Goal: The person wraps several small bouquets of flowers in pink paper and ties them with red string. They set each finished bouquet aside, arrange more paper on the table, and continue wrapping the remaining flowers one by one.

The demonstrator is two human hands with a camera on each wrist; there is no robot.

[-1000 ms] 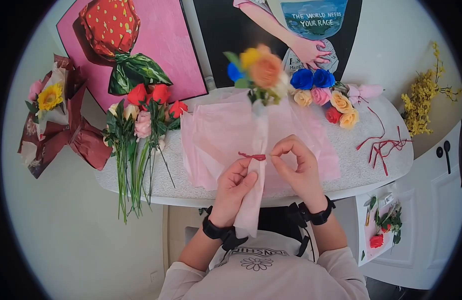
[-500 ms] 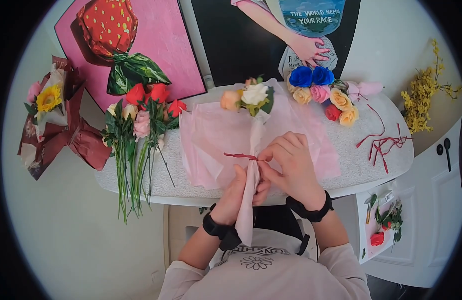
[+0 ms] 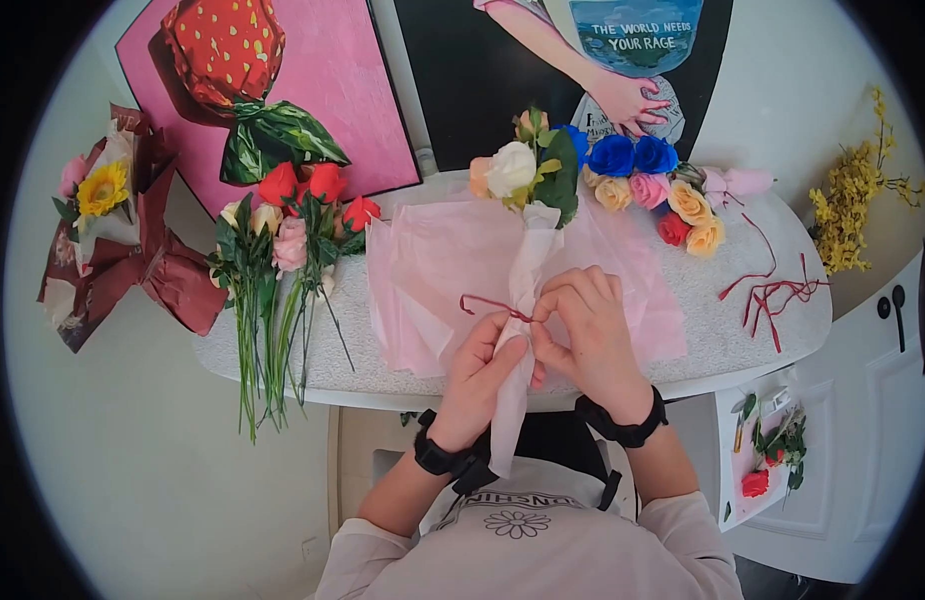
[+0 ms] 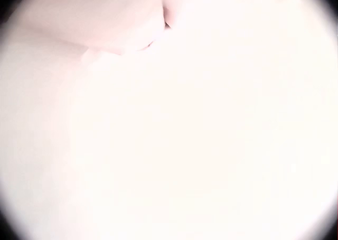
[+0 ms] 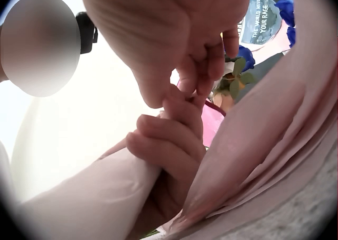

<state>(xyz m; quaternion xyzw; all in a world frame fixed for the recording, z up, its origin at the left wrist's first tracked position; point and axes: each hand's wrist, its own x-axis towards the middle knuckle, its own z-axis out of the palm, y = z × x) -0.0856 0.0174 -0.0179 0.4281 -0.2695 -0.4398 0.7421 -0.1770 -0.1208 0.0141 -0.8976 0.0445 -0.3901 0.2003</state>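
Since half a second ago, wrapped bouquet (image 3: pixel 531 260) has turned and swung a little rightward; the loose end of red cord (image 3: pixel 488 304) now bends back in a hook. Left hand (image 3: pixel 483 365) curled round the papered stems, just below the cord. Right hand (image 3: pixel 588 340): thumb and forefinger together, pinching the cord beside its wrap. Bouquet head stands beyond both hands, tilted slightly right. Left wrist view washed out.

Under and beyond the hands: pink paper sheets (image 3: pixel 423 270), overlapping, creased, on pale textured table (image 3: pixel 783 235) with rounded ends. Left of left hand, loose long-stemmed flowers (image 3: pixel 288 245), stems over the near edge. Right of right hand, spare red cords (image 3: pixel 773 300); nearer and lower, red rose (image 3: pixel 755 484) on a white surface. Beyond right hand, blue roses (image 3: pixel 633 155).

Farther out: maroon-wrapped bouquet (image 3: pixel 178 280) left, yellow blossom branches (image 3: pixel 848 210) right, white door (image 3: pixel 853 450). Beyond the table, pink painting (image 3: pixel 353 80) and black-ground painting (image 3: pixel 443 70).
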